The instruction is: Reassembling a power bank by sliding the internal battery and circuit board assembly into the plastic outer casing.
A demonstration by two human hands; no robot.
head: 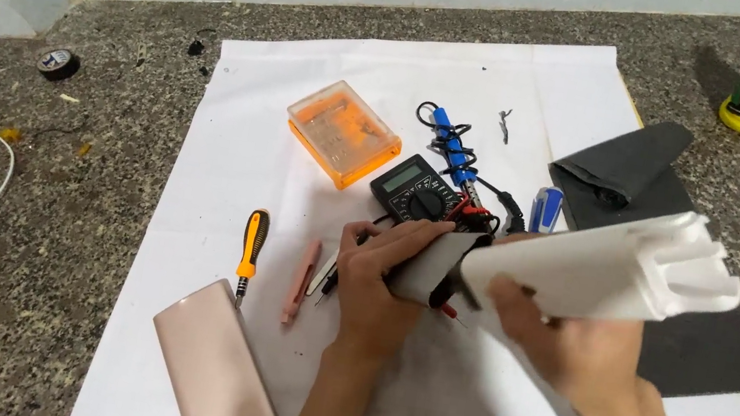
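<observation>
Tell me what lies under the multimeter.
The multimeter rests on the white paper sheet, which covers the speckled stone counter. Its red and black leads bunch at its right side. The left hand hides its lower edge.

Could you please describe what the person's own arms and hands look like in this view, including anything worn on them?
Both forearms are bare, with no sleeves in view. The left hand and right hand wear no gloves, and no rings, watch or wristbands show on the visible parts. No markings or cables are attached to either arm.
</observation>
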